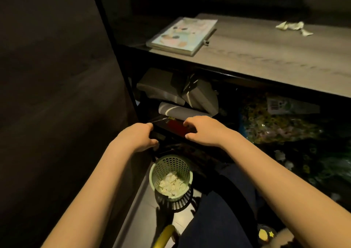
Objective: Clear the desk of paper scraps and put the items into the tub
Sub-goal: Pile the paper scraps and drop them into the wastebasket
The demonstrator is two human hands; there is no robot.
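It is dim. Crumpled paper scraps [292, 27] lie on the grey desk [266, 57] at the far right, and a pastel book [182, 35] rests on its left end. Below the desk, my left hand [140, 135] and my right hand [205, 130] each curl over an edge of a dark box [169, 133] with something red [176, 127] inside. On the floor just beneath my hands stands a green perforated basket [157, 170] partly filled with pale paper scraps [171, 184].
Grey folded items [161, 88] and a paper roll [182, 112] fill the shelf under the desk. A flowered plastic bag [275, 126] sits to the right. A dark wall [57, 95] closes the left side. My knee [218, 219] and a yellow object [164, 236] are at the bottom.
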